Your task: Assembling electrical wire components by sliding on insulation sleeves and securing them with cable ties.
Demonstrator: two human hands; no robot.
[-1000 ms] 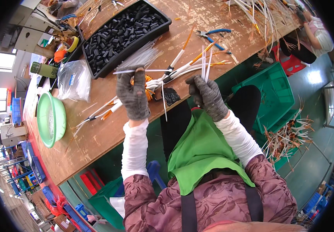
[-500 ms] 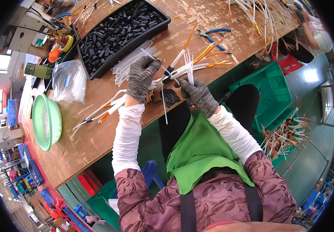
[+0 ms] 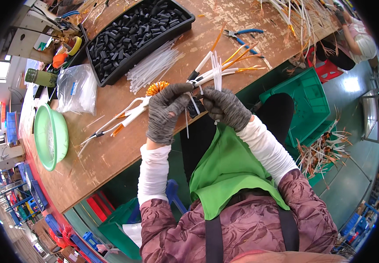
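White ties (image 3: 216, 70) rise from the right hand (image 3: 227, 108) at the table's edge (image 3: 104, 177).

Gloved and curled, the right hand (image 3: 227, 108) grips upright white cable ties (image 3: 217, 73), while the left hand (image 3: 167, 113) lies over a white-and-orange wire bundle (image 3: 205, 78) stretching from eight o'clock to two, its exact grip hidden. Around the hands, a black tray (image 3: 143, 54) of short black pieces stands at eleven o'clock, loose clear strips (image 3: 152, 66) at ten, blue-handled pliers (image 3: 250, 31) at one, a green bowl (image 3: 62, 136) at nine.
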